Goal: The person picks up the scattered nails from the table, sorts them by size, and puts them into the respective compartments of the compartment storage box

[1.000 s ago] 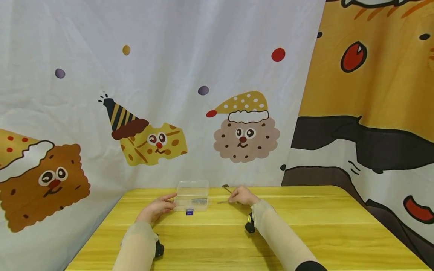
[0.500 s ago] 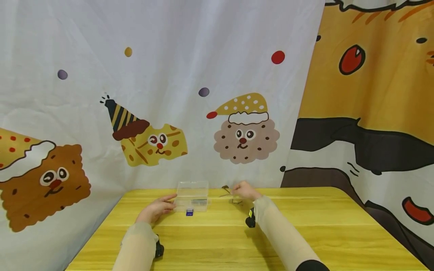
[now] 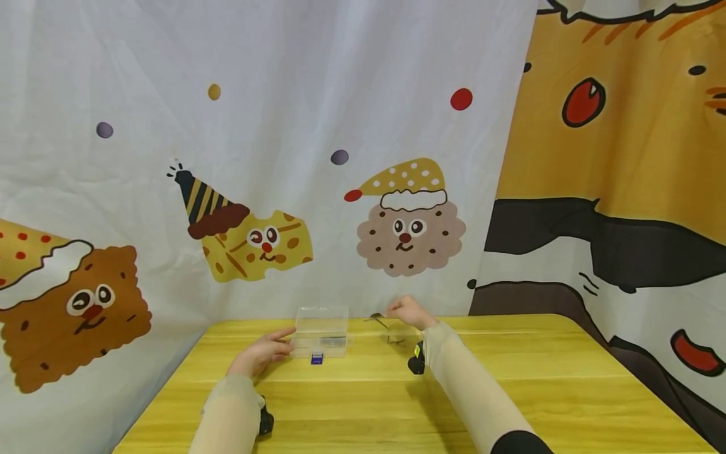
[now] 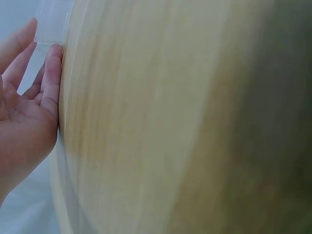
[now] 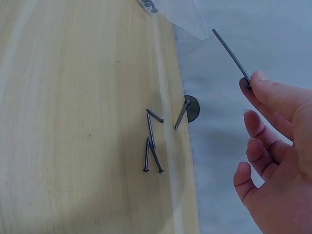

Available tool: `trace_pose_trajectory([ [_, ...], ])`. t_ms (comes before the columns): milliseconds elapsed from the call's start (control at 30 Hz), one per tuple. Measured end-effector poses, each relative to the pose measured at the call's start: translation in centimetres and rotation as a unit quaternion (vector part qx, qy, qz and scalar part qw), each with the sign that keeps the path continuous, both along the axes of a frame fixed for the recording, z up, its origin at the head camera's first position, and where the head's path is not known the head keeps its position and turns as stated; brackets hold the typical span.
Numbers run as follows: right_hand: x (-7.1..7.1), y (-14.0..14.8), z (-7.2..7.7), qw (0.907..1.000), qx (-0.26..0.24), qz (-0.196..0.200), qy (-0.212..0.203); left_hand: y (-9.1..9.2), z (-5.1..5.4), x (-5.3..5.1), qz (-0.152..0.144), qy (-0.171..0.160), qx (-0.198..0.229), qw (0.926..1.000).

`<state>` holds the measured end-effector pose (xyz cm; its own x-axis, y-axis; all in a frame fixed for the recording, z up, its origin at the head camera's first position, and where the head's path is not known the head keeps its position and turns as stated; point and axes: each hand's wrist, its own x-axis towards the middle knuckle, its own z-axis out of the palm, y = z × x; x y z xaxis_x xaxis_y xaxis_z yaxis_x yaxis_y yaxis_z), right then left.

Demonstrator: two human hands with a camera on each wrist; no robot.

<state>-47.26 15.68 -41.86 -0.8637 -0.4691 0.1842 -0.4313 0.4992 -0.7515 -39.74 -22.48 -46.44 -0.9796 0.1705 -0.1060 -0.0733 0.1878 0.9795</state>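
Note:
My right hand [image 3: 409, 313] pinches a dark metal nail [image 5: 231, 54] by its head between thumb and forefinger, raised above the far edge of the table. The nail's point is aimed away from the hand. Several loose nails [image 5: 150, 127] lie on the wood below, and one more lies beside them at the edge. My left hand [image 3: 262, 354], fingers extended, rests at the left side of a clear plastic box [image 3: 300, 348]. The box's lid [image 3: 322, 320] stands up at the back, and a few nails [image 3: 333, 338] lie inside.
A blue latch [image 3: 317, 359] sits at the box's front. The wooden table [image 3: 340, 410] ends at a white cartoon-printed curtain [image 3: 272, 126] just behind the box. A dark round print [image 5: 193, 108] shows on the curtain near the nails.
With the nail pinched, my right hand has risen and moved toward the back edge, uncovering the loose nails on the table. My left hand and the box have kept their places.

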Motion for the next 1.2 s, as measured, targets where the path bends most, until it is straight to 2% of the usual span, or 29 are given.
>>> trace_pose_trajectory([
  [233,-0.4,-0.9,0.1,0.9989,0.013,-0.039,-0.020,0.0,0.0,-0.1,-0.005,0.000,0.001,1.0000],
  [333,-0.2,-1.4,0.5,0.9988,0.013,-0.044,-0.019,-0.1,0.1,-0.2,-0.007,0.004,0.002,1.0000],
  [533,0.2,-2.6,1.0,0.9991,0.011,-0.034,-0.023,-0.1,0.3,-0.1,-0.014,0.006,-0.004,0.9999],
  [833,0.2,-4.6,-0.1,0.9990,0.022,-0.020,-0.033,0.0,-0.1,-0.1,-0.015,0.011,-0.008,0.9998],
  [933,0.3,-5.3,-0.1,0.9988,0.025,-0.017,-0.038,0.0,-0.2,-0.2,-0.021,0.015,-0.011,0.9996],
  [1200,0.6,-7.1,0.0,0.9991,0.034,0.005,-0.026,0.1,-0.2,-0.1,-0.014,0.013,-0.016,0.9997],
])
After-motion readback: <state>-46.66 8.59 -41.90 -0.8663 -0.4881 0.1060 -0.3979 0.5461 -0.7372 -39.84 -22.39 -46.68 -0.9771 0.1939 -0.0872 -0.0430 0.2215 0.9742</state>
